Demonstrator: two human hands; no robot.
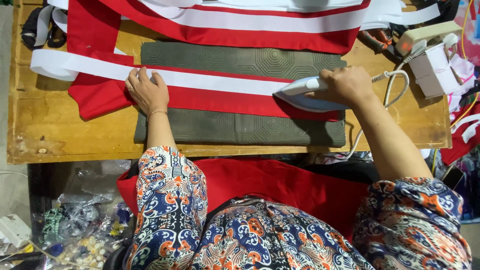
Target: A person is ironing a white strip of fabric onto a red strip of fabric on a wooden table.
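A red cloth [215, 100] with a white strip [210, 81] along it lies across a grey patterned ironing mat [240, 127] on a wooden table [60, 140]. My left hand [146, 91] presses flat on the strip and red cloth at the mat's left end. My right hand [344, 85] grips the handle of a white electric iron [305, 95], whose tip points left and rests on the strip and cloth at the mat's right side. The iron's white cord [390, 85] runs off to the right.
More red cloth with white stripes [250, 22] lies folded at the table's far edge. A white box [434, 67] and a power strip [422, 35] sit at the right. Red fabric [280, 185] hangs over my lap. Bags of small items [85, 225] lie on the floor, lower left.
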